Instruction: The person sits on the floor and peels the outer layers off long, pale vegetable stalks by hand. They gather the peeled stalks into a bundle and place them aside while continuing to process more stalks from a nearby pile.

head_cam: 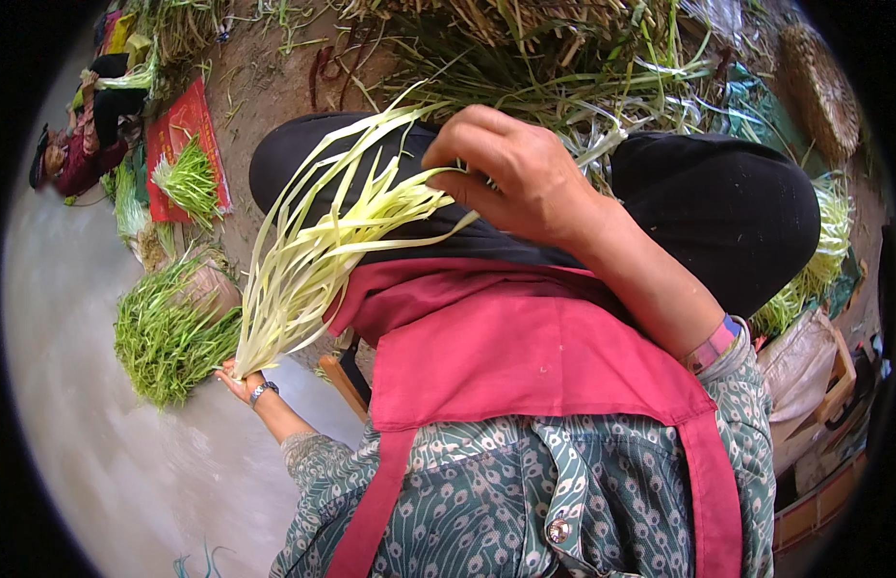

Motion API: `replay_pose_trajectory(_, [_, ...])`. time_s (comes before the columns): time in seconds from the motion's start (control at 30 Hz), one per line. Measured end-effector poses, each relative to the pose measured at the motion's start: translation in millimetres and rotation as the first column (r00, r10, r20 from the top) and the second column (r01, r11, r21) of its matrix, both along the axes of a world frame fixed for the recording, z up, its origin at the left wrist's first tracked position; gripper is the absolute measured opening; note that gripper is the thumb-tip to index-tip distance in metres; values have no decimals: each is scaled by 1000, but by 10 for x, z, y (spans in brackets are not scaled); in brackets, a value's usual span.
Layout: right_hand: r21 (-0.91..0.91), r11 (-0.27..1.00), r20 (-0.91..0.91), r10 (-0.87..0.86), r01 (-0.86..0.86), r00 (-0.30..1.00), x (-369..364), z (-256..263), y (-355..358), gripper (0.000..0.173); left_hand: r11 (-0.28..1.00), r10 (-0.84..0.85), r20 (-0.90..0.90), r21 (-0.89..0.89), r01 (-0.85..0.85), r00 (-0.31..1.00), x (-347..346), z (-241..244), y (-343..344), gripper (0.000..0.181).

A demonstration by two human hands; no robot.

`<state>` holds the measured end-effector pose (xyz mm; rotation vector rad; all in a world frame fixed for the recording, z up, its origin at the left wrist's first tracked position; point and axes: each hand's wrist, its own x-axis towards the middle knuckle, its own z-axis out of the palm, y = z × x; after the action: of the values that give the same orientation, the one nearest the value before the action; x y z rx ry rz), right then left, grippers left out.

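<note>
A loose bunch of pale yellow garlic chives (318, 246) slants across the left side of my lap. Its white ends rest in my left hand (242, 379), which grips them out beyond my left side, a watch on the wrist. My right hand (509, 177) is above my lap at the leaf tips. Its thumb and fingers are closed around a few thin leaves, slightly blurred by motion. The leaves fan out between the two hands, over my black trousers (715, 209) and the edge of a red apron (534, 347).
A heap of green leaves (173, 332) lies at left. Beyond it, trimmed chives (191, 180) rest on a red sheet (213, 159), near another seated person (87, 144). Long stalks (505, 79) are piled before my knees. More chives (827, 238) and a woven basket (823, 94) stand right.
</note>
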<state>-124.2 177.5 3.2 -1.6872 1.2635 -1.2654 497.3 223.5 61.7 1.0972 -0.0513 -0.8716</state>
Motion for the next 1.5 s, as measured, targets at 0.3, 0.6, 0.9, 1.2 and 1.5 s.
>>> replay_pose_trajectory(0.3, [-112, 953, -169, 260, -280, 951, 428, -40, 224, 14, 993, 10, -23, 115, -7, 1000, -107, -31, 88, 31])
replay_pose_trajectory(0.6, [-135, 984, -252, 78, -115, 965, 463, -155, -21, 19, 959, 93, 88, 260, -113, 992, -282, -115, 59, 36])
replay_pose_trajectory(0.9, [-217, 967, -275, 70, -133, 959, 601, -132, -66, 11, 965, 165, -65, 217, -148, 984, -246, -22, 177, 33])
replay_pose_trajectory(1.2, [-216, 963, -370, 70, -159, 927, 648, -50, -35, 12, 970, 220, -6, 112, -218, 976, -736, 457, 91, 23])
replay_pose_trajectory(1.5, [-207, 978, -289, -38, -24, 957, 593, -6, -317, 22, 995, 49, -70, -87, -55, 996, -647, 796, -104, 27])
